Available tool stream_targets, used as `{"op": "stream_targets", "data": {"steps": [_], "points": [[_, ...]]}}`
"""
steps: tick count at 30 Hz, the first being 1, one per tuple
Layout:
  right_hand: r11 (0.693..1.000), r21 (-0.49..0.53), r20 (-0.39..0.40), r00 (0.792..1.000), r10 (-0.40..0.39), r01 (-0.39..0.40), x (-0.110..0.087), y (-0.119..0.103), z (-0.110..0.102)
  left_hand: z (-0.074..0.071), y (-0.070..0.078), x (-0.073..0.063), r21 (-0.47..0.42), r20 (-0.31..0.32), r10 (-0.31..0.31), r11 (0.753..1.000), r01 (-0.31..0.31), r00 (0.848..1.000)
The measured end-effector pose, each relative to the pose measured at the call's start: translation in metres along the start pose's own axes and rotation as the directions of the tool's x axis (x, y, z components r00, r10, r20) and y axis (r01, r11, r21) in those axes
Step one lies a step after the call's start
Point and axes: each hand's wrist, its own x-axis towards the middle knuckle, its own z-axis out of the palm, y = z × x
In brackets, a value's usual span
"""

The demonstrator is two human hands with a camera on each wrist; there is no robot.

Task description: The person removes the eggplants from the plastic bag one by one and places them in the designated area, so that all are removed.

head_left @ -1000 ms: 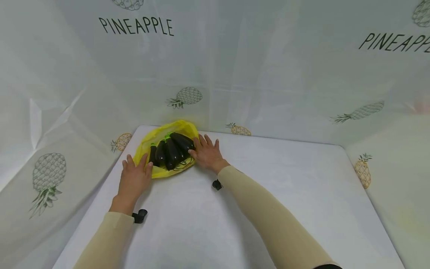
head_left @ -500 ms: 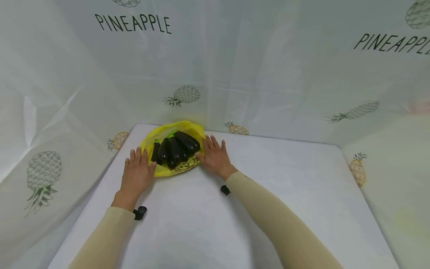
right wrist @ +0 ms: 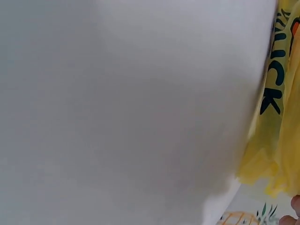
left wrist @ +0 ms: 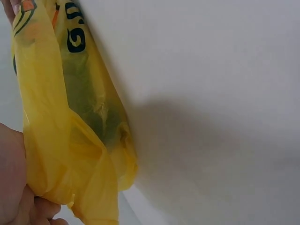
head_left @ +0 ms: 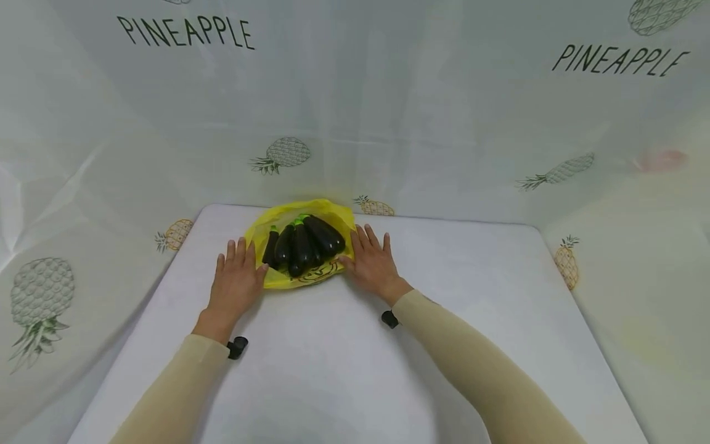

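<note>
Yellow plastic bag (head_left: 279, 282) of eggplants (head_left: 302, 248) sits on the surface (head_left: 333, 370) between left grip (head_left: 237, 285) and right grip (head_left: 376, 266), both unclenched, straight-fingered at its sides; looks like the positioning step, so next move calls for even side pressure.

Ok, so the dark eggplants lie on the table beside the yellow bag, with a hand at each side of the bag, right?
Not quite: the dark eggplants lie inside the yellow bag, not beside it, as the head view shows. The left hand and right hand are at the bag's sides, as you said.
</note>
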Motion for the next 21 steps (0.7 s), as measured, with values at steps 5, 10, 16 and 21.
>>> {"op": "stream_targets", "data": {"steps": [5, 10, 16, 21], "points": [[1.000, 0.006, -0.004, 1.000, 0.028, -0.028, -0.022, 0.018, -0.005, 0.002, 0.018, 0.004, 0.005, 0.006, 0.053, 0.999, -0.053, 0.999], [0.999, 0.008, -0.002, 0.999, 0.052, -0.052, -0.046, 0.037, -0.007, 0.005, 0.035, 0.007, 0.013, 0.006, 0.094, 0.995, -0.094, 0.996], [0.997, 0.007, -0.023, 0.997, 0.078, -0.078, -0.079, 0.053, -0.009, 0.008, 0.054, 0.006, 0.020, 0.016, 0.143, 0.989, -0.144, 0.990], [0.995, 0.026, -0.047, 0.994, 0.096, -0.095, -0.110, 0.058, -0.011, 0.010, 0.068, 0.001, 0.032, 0.025, 0.198, 0.980, -0.199, 0.980]]}}
